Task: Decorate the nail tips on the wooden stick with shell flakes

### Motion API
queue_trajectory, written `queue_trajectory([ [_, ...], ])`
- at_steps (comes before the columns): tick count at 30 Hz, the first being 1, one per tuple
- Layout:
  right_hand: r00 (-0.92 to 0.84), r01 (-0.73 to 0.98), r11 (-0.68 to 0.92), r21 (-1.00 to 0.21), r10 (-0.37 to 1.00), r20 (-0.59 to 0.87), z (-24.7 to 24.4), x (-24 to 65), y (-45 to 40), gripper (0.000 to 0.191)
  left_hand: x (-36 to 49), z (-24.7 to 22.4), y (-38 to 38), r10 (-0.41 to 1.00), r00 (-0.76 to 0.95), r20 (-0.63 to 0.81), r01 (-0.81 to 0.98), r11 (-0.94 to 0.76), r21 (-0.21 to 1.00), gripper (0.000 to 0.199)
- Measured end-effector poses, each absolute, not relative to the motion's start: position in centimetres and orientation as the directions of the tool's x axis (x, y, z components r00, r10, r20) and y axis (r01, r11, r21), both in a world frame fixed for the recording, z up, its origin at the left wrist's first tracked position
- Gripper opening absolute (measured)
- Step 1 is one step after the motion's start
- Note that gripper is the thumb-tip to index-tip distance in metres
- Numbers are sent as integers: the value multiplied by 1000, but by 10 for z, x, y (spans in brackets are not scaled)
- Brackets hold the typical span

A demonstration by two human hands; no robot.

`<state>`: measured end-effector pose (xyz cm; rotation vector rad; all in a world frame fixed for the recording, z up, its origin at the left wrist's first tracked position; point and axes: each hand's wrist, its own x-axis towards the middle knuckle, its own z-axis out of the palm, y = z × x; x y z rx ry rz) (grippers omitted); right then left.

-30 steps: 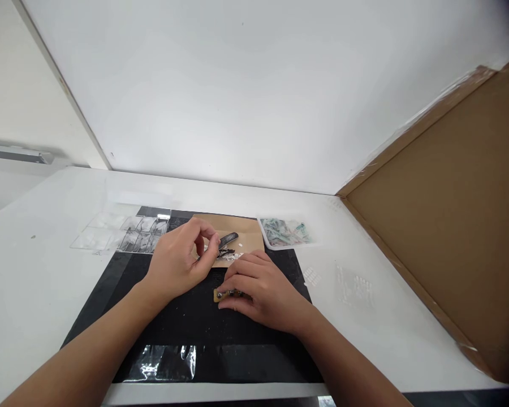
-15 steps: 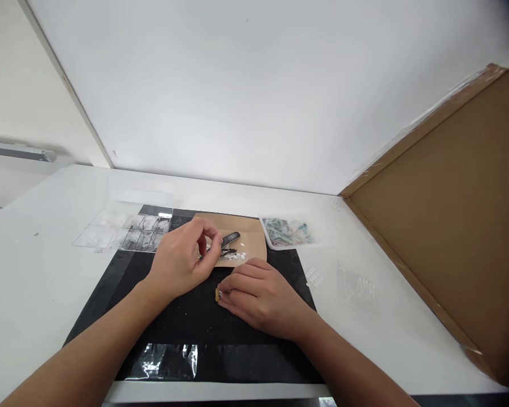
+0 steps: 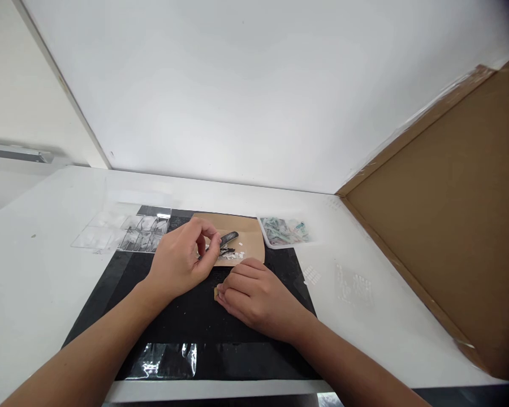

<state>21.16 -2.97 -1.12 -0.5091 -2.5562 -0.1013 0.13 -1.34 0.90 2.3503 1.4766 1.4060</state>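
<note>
My left hand (image 3: 186,251) hovers at the near left edge of a brown paper sheet (image 3: 252,232), thumb and forefinger pinched; whatever is between the tips is too small to make out. On the paper lie a dark curved tool (image 3: 229,238) and small white pieces (image 3: 234,255) among black bits. My right hand (image 3: 250,294) rests over the black mat (image 3: 186,322), its fingers closed on a small yellowish piece (image 3: 216,293) that peeks out at the fingertips.
A clear compartment box (image 3: 139,232) with small bags stands at the left. Behind the mat's right side is a white tray (image 3: 274,245) of greenish packets. Small sticker sheets (image 3: 311,275) lie at the right. A cardboard panel (image 3: 441,215) bounds the right side.
The right fingers have closed a little further over the small yellowish piece. My left hand keeps its pinch at nearly the same place. The view has shifted slightly.
</note>
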Motion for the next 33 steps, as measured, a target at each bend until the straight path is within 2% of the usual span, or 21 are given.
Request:
queue_trajectory([
  [9, -820, 408, 913, 2, 365, 441, -13, 212, -33, 24, 2, 8, -14, 763, 145, 630, 707, -525, 473, 6],
  [22, -765, 428, 902, -56, 395, 508, -15, 210, -31, 29, 0, 8, -13, 763, 137, 632, 712, -520, 473, 6],
  [33, -763, 397, 908, -133, 407, 502, -17, 214, -28, 11, -1, 9, -12, 772, 113, 625, 725, -494, 480, 5],
])
